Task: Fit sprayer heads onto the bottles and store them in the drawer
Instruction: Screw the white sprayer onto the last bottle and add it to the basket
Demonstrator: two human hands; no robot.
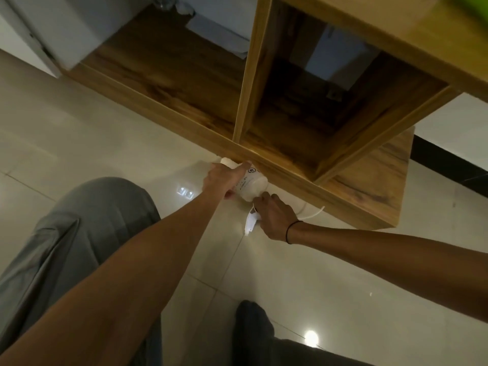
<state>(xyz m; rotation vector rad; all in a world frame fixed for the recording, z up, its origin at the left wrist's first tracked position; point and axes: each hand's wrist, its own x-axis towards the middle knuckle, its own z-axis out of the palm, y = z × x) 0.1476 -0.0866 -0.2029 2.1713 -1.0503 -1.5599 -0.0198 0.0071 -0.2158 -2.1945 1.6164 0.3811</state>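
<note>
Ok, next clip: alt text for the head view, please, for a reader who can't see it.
A person's left hand grips a white bottle low over a glossy tiled floor, while the right hand holds a white sprayer head at its end. Behind them stands a wooden cabinet with open compartments.

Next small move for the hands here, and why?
Probably bring the sprayer head in the right hand up to the bottle and feed its thin tube into the opening. The left hand already grips the bottle, tilted above the floor, while the head sits just below it and the tube trails loose outside.
</note>
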